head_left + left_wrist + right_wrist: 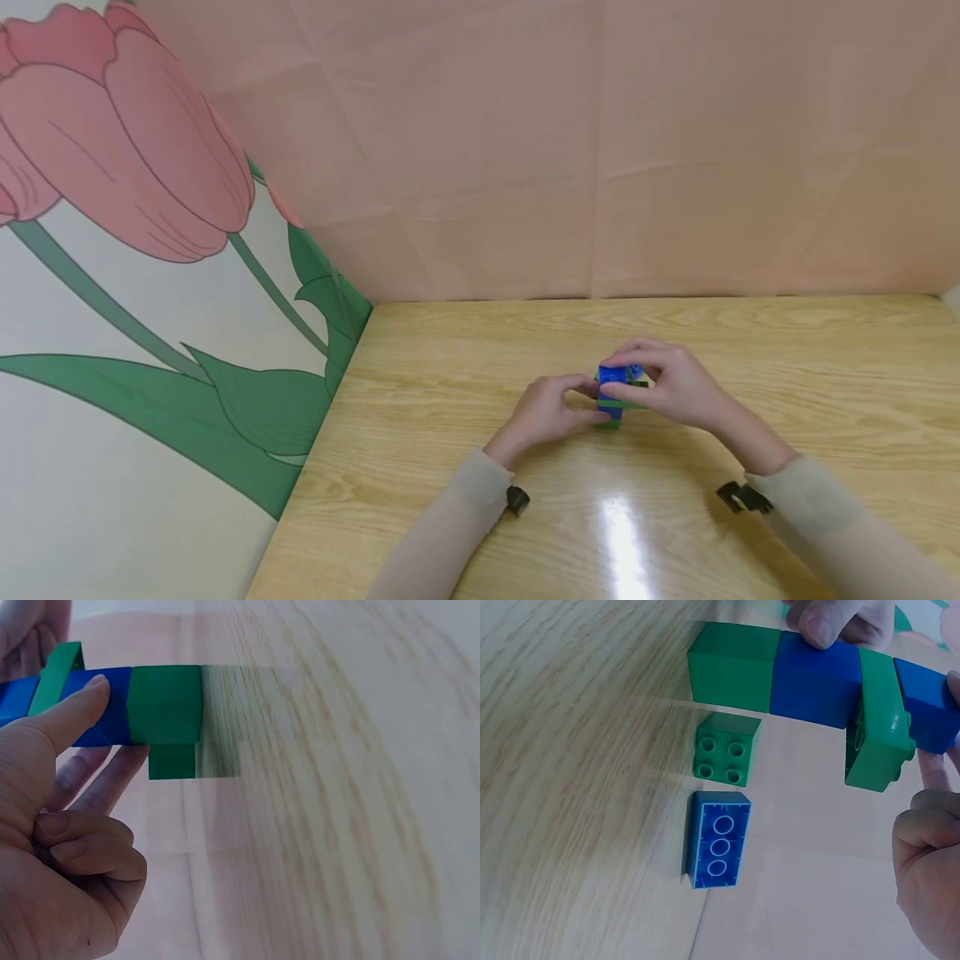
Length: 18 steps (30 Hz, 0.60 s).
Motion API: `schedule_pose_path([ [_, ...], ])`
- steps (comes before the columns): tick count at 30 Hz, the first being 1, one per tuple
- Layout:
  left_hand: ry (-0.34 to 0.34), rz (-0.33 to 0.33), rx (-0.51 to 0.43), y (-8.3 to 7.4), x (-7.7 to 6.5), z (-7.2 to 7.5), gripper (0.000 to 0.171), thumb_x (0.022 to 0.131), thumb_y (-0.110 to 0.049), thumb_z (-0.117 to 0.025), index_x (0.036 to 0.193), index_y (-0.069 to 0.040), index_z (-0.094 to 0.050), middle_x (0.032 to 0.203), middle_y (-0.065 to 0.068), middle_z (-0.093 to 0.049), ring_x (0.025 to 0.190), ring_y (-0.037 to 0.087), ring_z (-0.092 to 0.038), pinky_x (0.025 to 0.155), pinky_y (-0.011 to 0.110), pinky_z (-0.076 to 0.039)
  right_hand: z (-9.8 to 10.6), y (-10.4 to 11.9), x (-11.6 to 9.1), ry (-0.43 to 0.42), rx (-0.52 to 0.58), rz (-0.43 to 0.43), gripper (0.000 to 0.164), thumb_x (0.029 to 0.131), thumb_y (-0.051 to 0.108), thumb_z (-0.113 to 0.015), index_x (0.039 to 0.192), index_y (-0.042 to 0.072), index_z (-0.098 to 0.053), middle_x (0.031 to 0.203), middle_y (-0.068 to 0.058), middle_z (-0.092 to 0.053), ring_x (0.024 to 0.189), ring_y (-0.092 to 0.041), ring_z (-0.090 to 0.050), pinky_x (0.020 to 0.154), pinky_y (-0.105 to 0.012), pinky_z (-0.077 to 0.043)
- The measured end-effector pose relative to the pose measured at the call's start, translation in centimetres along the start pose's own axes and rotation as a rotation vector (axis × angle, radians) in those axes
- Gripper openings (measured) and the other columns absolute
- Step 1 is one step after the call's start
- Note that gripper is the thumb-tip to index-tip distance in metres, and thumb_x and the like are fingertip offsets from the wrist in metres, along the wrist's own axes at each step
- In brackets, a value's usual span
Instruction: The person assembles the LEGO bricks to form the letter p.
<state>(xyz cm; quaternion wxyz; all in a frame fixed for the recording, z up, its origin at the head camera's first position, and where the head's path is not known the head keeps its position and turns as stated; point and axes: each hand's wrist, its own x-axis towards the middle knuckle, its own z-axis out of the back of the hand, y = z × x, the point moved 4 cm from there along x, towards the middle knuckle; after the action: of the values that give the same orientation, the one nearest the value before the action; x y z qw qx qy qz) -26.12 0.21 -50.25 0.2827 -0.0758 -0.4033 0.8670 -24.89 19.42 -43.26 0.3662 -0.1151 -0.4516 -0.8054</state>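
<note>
A stack of toy building bricks stands on the table: a green brick [731, 667] at the bottom, a blue brick [815, 679] above it, a wider green brick [881, 720] that overhangs to one side, and another blue brick [926, 705] on top. My left hand [551, 408] pinches the lower blue brick, thumb on one face and fingers opposite, as the left wrist view shows. My right hand [675, 383] holds the top blue brick between thumb and fingers; its fingertips are partly cut off in the right wrist view.
Beside the stack are a loose green brick [727, 750], studs showing, and a blue brick [720, 840] on its side with its hollow underside showing. The wooden table [450, 350] meets a pink cloth wall [480, 167] behind and a tulip-printed panel [150, 417] at left.
</note>
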Motion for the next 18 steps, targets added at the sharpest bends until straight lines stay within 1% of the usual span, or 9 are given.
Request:
schedule_pose_path([
  [2,-0.001,0.001,0.004,-0.05,0.02,0.02,0.036,0.091,-0.044,-0.080,0.123,-0.027,-0.074,0.113,-0.020,-0.071,0.113,0.000,-0.062,0.101,0.030,-0.049,0.06,-0.04,0.03,0.000,-0.001,0.000,0.031,0.079,0.001,-0.090,0.107,0.010,-0.080,0.104,0.010,-0.070,0.071,-0.006,-0.053,0.056,-0.024,-0.043],
  [4,-0.001,0.001,0.005,-0.11,0.02,0.04,0.037,0.091,-0.044,-0.080,0.123,-0.027,-0.074,0.113,-0.021,-0.071,0.113,-0.001,-0.062,0.101,0.030,-0.048,0.11,-0.07,0.04,0.000,-0.009,-0.005,0.032,0.079,0.002,-0.090,0.107,0.013,-0.081,0.102,0.012,-0.070,0.065,-0.007,-0.047,0.053,-0.024,-0.039],
  [6,0.000,-0.001,0.005,-0.19,0.01,0.06,0.037,0.091,-0.044,-0.080,0.123,-0.027,-0.074,0.113,-0.021,-0.071,0.113,0.000,-0.063,0.101,0.030,-0.048,0.16,-0.08,0.02,-0.001,-0.013,-0.015,0.032,0.079,0.003,-0.090,0.108,0.016,-0.081,0.100,0.013,-0.069,0.062,-0.010,-0.045,0.052,-0.024,-0.038],
  [9,0.004,-0.004,-0.003,-0.26,0.02,0.09,0.037,0.092,-0.044,-0.080,0.123,-0.027,-0.074,0.112,-0.021,-0.071,0.113,0.003,-0.064,0.101,0.030,-0.049,0.19,-0.16,0.00,0.002,-0.020,-0.037,0.031,0.080,0.006,-0.090,0.108,0.018,-0.081,0.099,0.014,-0.069,0.061,-0.015,-0.045,0.053,-0.025,-0.038],
  [14,0.006,0.001,-0.007,-0.29,-0.01,0.22,0.037,0.091,-0.045,-0.080,0.123,-0.027,-0.074,0.112,-0.021,-0.071,0.114,0.005,-0.065,0.102,0.032,-0.049,0.13,-0.39,0.05,0.012,-0.005,-0.075,0.029,0.081,0.009,-0.090,0.107,0.018,-0.081,0.099,0.015,-0.069,0.063,-0.024,-0.048,0.055,-0.024,-0.039],
  [16,0.007,0.000,-0.002,-0.24,-0.01,0.21,0.037,0.092,-0.044,-0.080,0.123,-0.027,-0.074,0.113,-0.021,-0.071,0.114,0.005,-0.065,0.102,0.033,-0.049,0.09,-0.46,0.06,0.015,0.010,-0.085,0.029,0.082,0.009,-0.090,0.108,0.018,-0.081,0.099,0.015,-0.069,0.064,-0.026,-0.049,0.056,-0.025,-0.040],
  [18,0.006,0.000,-0.001,-0.22,-0.04,0.18,0.036,0.092,-0.044,-0.080,0.123,-0.026,-0.074,0.113,-0.020,-0.071,0.114,0.004,-0.064,0.102,0.033,-0.049,0.03,-0.49,0.05,0.017,0.033,-0.087,0.028,0.082,0.008,-0.089,0.108,0.017,-0.081,0.098,0.013,-0.069,0.064,-0.024,-0.049,0.055,-0.025,-0.040],
])
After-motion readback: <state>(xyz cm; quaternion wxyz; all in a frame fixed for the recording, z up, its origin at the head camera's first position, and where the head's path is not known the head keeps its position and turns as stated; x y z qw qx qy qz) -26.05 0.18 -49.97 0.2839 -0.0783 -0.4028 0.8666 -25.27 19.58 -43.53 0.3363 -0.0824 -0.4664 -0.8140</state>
